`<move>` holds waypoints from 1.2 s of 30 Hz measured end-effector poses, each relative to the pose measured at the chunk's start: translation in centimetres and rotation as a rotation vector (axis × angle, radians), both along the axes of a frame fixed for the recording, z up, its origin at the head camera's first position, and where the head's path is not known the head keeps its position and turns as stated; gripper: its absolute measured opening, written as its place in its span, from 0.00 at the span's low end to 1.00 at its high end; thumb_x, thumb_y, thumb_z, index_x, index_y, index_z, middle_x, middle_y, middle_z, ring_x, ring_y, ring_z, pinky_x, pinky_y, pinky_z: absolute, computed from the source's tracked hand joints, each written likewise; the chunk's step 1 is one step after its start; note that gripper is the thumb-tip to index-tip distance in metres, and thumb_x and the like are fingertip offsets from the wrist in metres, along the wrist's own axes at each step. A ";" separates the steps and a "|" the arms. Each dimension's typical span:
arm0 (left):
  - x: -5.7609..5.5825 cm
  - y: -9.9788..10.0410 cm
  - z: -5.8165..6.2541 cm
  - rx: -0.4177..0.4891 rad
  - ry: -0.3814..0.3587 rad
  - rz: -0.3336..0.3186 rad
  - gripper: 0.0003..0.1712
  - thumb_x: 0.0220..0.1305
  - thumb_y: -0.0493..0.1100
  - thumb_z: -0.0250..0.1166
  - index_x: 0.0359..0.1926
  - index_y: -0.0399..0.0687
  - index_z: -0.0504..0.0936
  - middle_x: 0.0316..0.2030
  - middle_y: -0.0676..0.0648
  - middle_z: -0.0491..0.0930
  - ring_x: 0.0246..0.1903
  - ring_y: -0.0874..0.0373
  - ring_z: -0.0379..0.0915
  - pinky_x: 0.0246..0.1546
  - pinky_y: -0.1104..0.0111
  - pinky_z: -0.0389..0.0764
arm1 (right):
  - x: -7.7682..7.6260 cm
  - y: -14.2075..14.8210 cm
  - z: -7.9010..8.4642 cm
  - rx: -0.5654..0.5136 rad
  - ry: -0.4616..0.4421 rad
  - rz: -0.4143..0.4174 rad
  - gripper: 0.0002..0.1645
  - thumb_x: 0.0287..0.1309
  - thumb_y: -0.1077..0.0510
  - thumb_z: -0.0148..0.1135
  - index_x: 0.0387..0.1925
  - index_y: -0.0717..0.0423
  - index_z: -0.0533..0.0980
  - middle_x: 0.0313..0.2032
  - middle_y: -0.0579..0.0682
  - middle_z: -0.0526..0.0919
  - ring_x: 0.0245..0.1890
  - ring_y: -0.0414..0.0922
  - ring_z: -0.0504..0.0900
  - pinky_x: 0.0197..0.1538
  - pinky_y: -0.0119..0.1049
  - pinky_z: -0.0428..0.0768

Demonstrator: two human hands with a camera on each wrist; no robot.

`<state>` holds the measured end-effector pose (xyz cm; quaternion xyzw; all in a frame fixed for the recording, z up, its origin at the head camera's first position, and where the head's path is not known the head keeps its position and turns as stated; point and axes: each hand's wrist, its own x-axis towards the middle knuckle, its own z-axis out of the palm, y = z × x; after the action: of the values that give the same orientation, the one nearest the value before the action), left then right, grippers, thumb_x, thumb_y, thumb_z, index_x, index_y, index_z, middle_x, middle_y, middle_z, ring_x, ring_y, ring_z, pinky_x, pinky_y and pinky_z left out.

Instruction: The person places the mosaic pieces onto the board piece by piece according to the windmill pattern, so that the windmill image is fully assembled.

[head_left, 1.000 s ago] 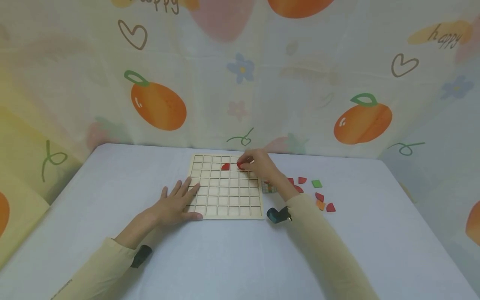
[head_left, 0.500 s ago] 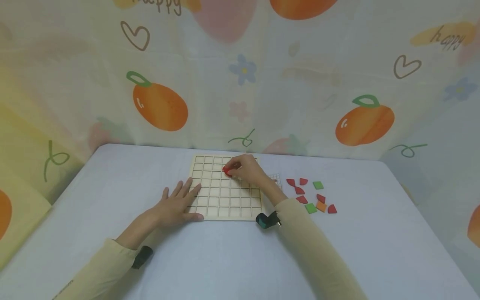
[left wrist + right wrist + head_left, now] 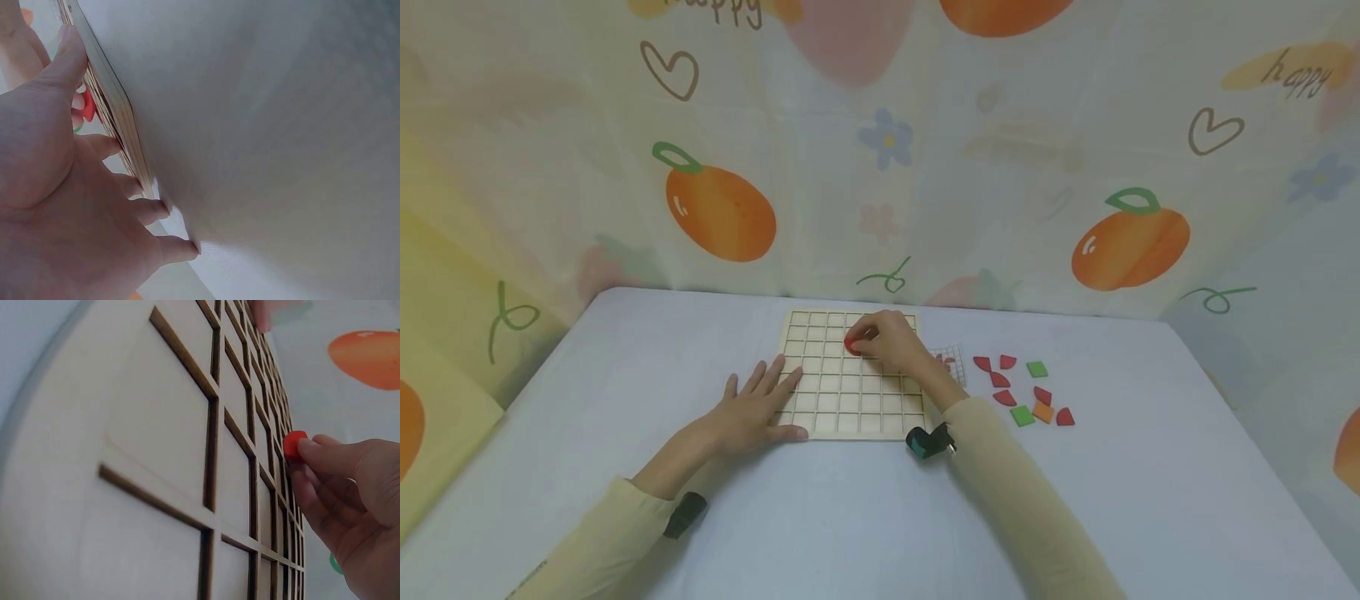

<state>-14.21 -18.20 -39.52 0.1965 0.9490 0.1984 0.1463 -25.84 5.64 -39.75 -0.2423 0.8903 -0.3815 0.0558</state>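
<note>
A pale wooden grid board (image 3: pixel 831 402) lies on the white table, its square cells divided by raised strips. Between thumb and fingers, my right hand (image 3: pixel 887 340) pinches a small red piece (image 3: pixel 294 446) over the upper part of the board. In the head view that red piece (image 3: pixel 852 343) is partly covered by the fingers. My left hand (image 3: pixel 752 410) is spread flat at the board's left side, fingertips over its edge and thumb at the lower left corner. The left wrist view shows the left hand (image 3: pixel 69 187) along the board's layered wooden edge.
Right of the board lie several red quarter-round pieces (image 3: pixel 1004 398), two green squares (image 3: pixel 1022 416) and an orange square (image 3: pixel 1042 412). A card printed with a grid (image 3: pixel 953 360) sits partly behind the right wrist. A patterned curtain (image 3: pixel 820 167) hangs behind the table.
My right hand has moved left across the board with a red piece, to where another red piece was visible; that one no longer shows separately. The left hand has stayed put.
</note>
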 end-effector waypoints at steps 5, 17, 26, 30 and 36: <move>0.0 0.1 0.1 0.006 -0.003 0.002 0.54 0.63 0.64 0.62 0.76 0.40 0.48 0.75 0.30 0.35 0.72 0.28 0.29 0.63 0.30 0.31 | -0.1 0.0 -0.3 -0.010 0.029 -0.006 0.06 0.59 0.66 0.66 0.38 0.59 0.85 0.38 0.51 0.87 0.40 0.45 0.84 0.45 0.32 0.80; 0.0 0.1 0.0 0.021 -0.002 0.003 0.55 0.62 0.63 0.63 0.76 0.39 0.48 0.75 0.30 0.36 0.72 0.28 0.29 0.63 0.31 0.31 | -0.1 0.2 -0.6 -0.010 0.061 -0.007 0.05 0.58 0.66 0.68 0.37 0.59 0.85 0.36 0.50 0.88 0.40 0.45 0.84 0.48 0.34 0.79; 0.1 0.3 0.3 0.021 -0.010 0.016 0.55 0.62 0.64 0.63 0.76 0.39 0.48 0.75 0.30 0.36 0.72 0.29 0.29 0.63 0.31 0.31 | 0.0 0.3 -0.6 -0.012 0.058 0.005 0.05 0.59 0.67 0.66 0.37 0.61 0.84 0.37 0.51 0.88 0.40 0.46 0.84 0.47 0.35 0.79; 0.1 0.4 0.4 0.024 -0.014 0.016 0.55 0.62 0.64 0.63 0.76 0.40 0.48 0.75 0.31 0.36 0.72 0.29 0.29 0.63 0.31 0.31 | -0.1 0.3 -0.7 -0.008 0.067 0.001 0.05 0.58 0.67 0.66 0.36 0.60 0.85 0.37 0.50 0.88 0.39 0.45 0.84 0.47 0.35 0.79; 0.2 0.4 0.5 0.022 -0.014 0.022 0.55 0.62 0.64 0.63 0.76 0.39 0.48 0.75 0.30 0.36 0.72 0.29 0.29 0.63 0.31 0.31 | -0.1 0.3 -0.6 0.046 0.094 0.011 0.04 0.59 0.66 0.66 0.35 0.59 0.85 0.37 0.50 0.87 0.39 0.44 0.83 0.46 0.34 0.79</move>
<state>-14.01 -17.78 -39.06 0.1864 0.9478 0.2116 0.1486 -25.90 5.93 -40.37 -0.2637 0.8992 -0.3486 0.0215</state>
